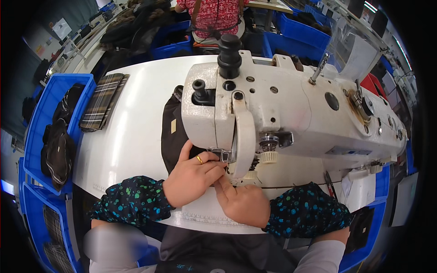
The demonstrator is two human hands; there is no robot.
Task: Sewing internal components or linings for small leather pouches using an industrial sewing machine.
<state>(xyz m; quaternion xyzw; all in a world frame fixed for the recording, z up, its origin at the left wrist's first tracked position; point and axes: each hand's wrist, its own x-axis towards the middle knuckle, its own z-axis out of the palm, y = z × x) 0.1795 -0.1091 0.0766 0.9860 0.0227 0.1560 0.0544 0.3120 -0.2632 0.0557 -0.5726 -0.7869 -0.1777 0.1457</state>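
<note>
Nearest to us, we see a dark apron below the table edge. Two dark sleeve covers with blue and green spots lie over our forearms. On the near edge of the white table there is a measuring scale.

Just beyond it are our hands. The right hand reaches one finger forward, to the fingertips of the other hand, and its remaining fingers are curled; we cannot tell if they pinch something. The left hand, with a gold ring, lies palm down, its fingers partly spread and bent near the presser foot. We cannot tell if it grips the cloth or only presses it.

The dark cloth, which has a pale patch, lies on the table, beyond the left hand and partly hidden behind the head of the white sewing machine.

Farther to the left, we find folded plaid fabric beside a blue bin holding dark pieces. Farthest, a person in a red patterned top sits among more blue bins.
</note>
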